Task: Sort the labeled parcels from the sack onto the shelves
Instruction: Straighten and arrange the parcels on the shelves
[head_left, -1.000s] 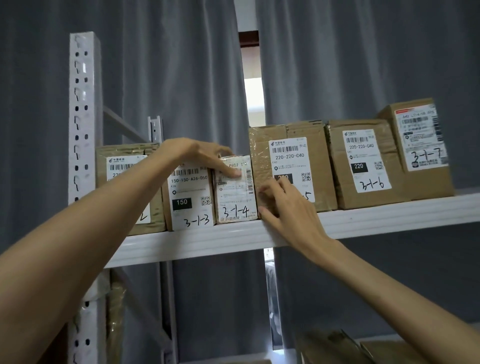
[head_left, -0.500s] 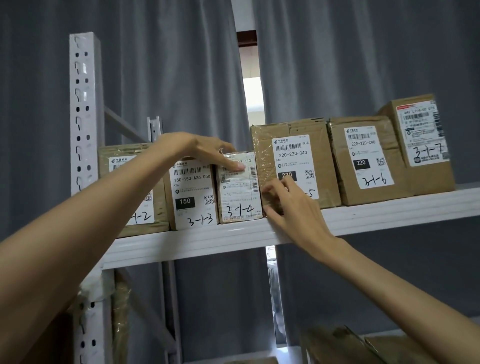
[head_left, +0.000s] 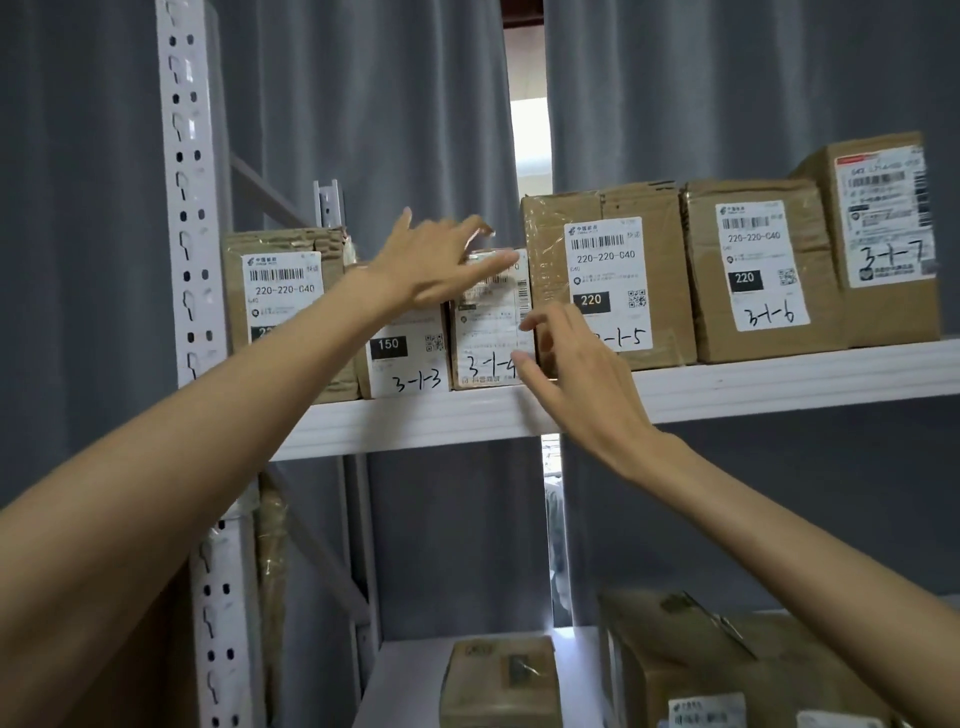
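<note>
A row of labelled cardboard parcels stands on the white upper shelf (head_left: 779, 384). The small parcel marked 3-1-4 (head_left: 488, 332) sits between parcel 3-1-3 (head_left: 410, 358) and the bigger parcel 3-1-5 (head_left: 608, 275). My left hand (head_left: 436, 260) hovers over the top of 3-1-4 with its fingers spread, holding nothing. In front of the gap between 3-1-4 and 3-1-5 is my right hand (head_left: 571, 374), fingers apart, fingertips near the small parcel's right edge. No sack is in view.
Parcels 3-1-6 (head_left: 758, 270) and 3-1-7 (head_left: 883, 239) stand further right; another parcel (head_left: 280, 291) stands at the far left behind my arm. More boxes (head_left: 498, 680) lie on the lower shelf. A perforated white upright (head_left: 187, 208) and grey curtains frame the rack.
My left hand has lifted off the top of parcel 3-1-4 and spread its fingers. The right hand has eased back from the parcels. The camera has moved closer and dipped.
</note>
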